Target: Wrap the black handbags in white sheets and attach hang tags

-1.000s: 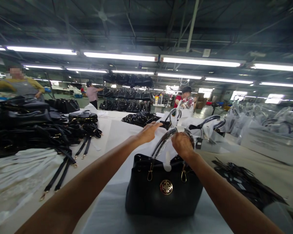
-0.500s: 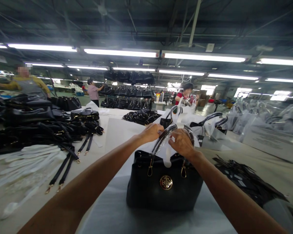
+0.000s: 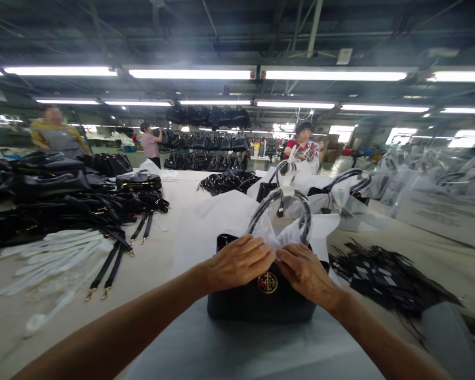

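A black handbag (image 3: 261, 310) stands upright before me on white paper (image 3: 209, 351), a round gold emblem (image 3: 267, 283) on its front. Its two arched handles (image 3: 306, 211) rise above it in clear plastic wrap, with a white band (image 3: 288, 191) at their top. White tissue paper (image 3: 267, 228) sticks up between the handles. My left hand (image 3: 241, 262) is closed at the bag's front top edge, fingertips pinching the tissue. Close beside it, my right hand (image 3: 306, 272) is closed on the tissue too. Both hands cover the handle bases.
Black bags (image 3: 47, 182) and straps with gold clips (image 3: 113, 264) are piled left, near white strips (image 3: 63, 256). Black tags with cords (image 3: 380, 277) lie right. Wrapped bags (image 3: 427, 184) stand in the right background. Several co-workers, one in red (image 3: 291, 145), are beyond the table.
Both hands have come down from between the handles to the bag's front top edge, and closer together. The white piece hanging over the front is now covered by them.
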`<state>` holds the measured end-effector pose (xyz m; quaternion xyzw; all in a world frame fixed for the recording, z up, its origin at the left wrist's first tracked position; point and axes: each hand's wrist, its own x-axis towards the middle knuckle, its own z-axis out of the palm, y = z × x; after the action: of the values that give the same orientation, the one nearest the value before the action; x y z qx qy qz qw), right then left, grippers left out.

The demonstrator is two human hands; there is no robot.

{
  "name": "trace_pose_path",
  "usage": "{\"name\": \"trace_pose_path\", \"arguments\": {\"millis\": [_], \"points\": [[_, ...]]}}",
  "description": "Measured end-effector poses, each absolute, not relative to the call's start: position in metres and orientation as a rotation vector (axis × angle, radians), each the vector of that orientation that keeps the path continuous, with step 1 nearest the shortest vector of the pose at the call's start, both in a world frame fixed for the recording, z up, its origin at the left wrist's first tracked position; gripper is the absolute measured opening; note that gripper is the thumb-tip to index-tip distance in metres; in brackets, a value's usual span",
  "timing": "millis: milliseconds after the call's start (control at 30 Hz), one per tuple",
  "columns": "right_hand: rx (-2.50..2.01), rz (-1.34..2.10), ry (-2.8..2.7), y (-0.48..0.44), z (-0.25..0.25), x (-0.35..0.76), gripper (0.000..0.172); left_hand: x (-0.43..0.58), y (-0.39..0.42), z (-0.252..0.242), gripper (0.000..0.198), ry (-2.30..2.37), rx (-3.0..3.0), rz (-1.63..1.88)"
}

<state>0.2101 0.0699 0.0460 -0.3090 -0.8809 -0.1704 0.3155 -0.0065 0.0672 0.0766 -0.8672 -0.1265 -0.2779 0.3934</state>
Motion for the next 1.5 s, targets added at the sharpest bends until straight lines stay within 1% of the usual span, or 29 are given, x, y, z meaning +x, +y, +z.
{"name": "trace_pose_path", "arguments": {"millis": [100, 133, 233, 300, 400, 500, 533, 633, 667, 800, 900, 1033, 1167, 1233, 1300, 1400, 1433, 1500], "points": [[-0.697, -0.536, -2.299, 0.061, 0.034, 0.206, 0.020, 0.011, 0.064, 0.066, 0.029, -0.321, -2.154, -0.596], [-0.667, -0.556, -2.305, 0.059, 0.031, 0.205, 0.022, 0.017, 0.066, 0.064, 0.029, -0.359, -2.130, -0.560], [-0.629, -0.598, -2.358, 0.049, 0.022, 0.204, 0.025, 0.029, 0.071, 0.062, 0.019, -0.419, -2.128, -0.432], [-0.631, -0.582, -2.380, 0.042, 0.018, 0.207, 0.024, 0.030, 0.071, 0.060, 0.022, -0.349, -2.195, -0.366], [-0.628, -0.566, -2.292, 0.028, 0.008, 0.213, 0.022, 0.026, 0.065, 0.052, 0.023, -0.234, -2.270, -0.342], [-0.670, -0.555, -2.177, 0.006, -0.011, 0.220, 0.033, 0.020, 0.059, 0.045, 0.023, -0.306, -2.268, -0.359], [-0.702, -0.499, -2.185, -0.002, -0.019, 0.222, 0.033, 0.018, 0.058, 0.043, 0.022, -0.353, -2.267, -0.360], [-0.840, -0.202, -2.309, -0.028, -0.046, 0.225, 0.029, 0.017, 0.063, 0.037, 0.019, -0.480, -2.300, -0.342], [-0.900, -0.097, -2.350, -0.035, -0.055, 0.225, 0.032, 0.018, 0.065, 0.035, 0.019, -0.511, -2.315, -0.331], [-1.085, 0.252, -2.466, -0.054, -0.086, 0.222, 0.062, 0.022, 0.074, 0.026, 0.022, -0.577, -2.326, -0.300], [-1.127, 0.432, -2.539, -0.063, -0.103, 0.215, 0.071, 0.022, 0.078, 0.023, 0.022, -0.547, -2.320, -0.337], [-1.071, 0.562, -2.511, -0.084, -0.102, 0.214, 0.070, 0.021, 0.080, 0.023, 0.024, -0.528, -2.335, -0.408], [-0.996, 0.627, -2.521, -0.115, -0.068, 0.228, 0.074, 0.021, 0.079, 0.025, 0.024, -0.554, -2.356, -0.417], [-0.963, 0.628, -2.626, -0.132, -0.050, 0.238, 0.069, 0.022, 0.080, 0.025, 0.024, -0.554, -2.362, -0.436], [-0.979, 0.494, -2.733, -0.147, -0.044, 0.247, 0.061, 0.023, 0.081, 0.026, 0.023, -0.558, -2.370, -0.459], [-1.016, 0.153, -2.766, -0.161, -0.061, 0.252, 0.054, 0.024, 0.081, 0.026, 0.025, -0.600, -2.396, -0.447], [-1.018, 0.066, -2.723, -0.162, -0.071, 0.251, 0.050, 0.024, 0.081, 0.026, 0.025, -0.613, -2.402, -0.435], [-1.017, -0.014, -2.582, -0.160, -0.089, 0.247, 0.034, 0.024, 0.080, 0.027, 0.026, -0.621, -2.403, -0.417]]}}
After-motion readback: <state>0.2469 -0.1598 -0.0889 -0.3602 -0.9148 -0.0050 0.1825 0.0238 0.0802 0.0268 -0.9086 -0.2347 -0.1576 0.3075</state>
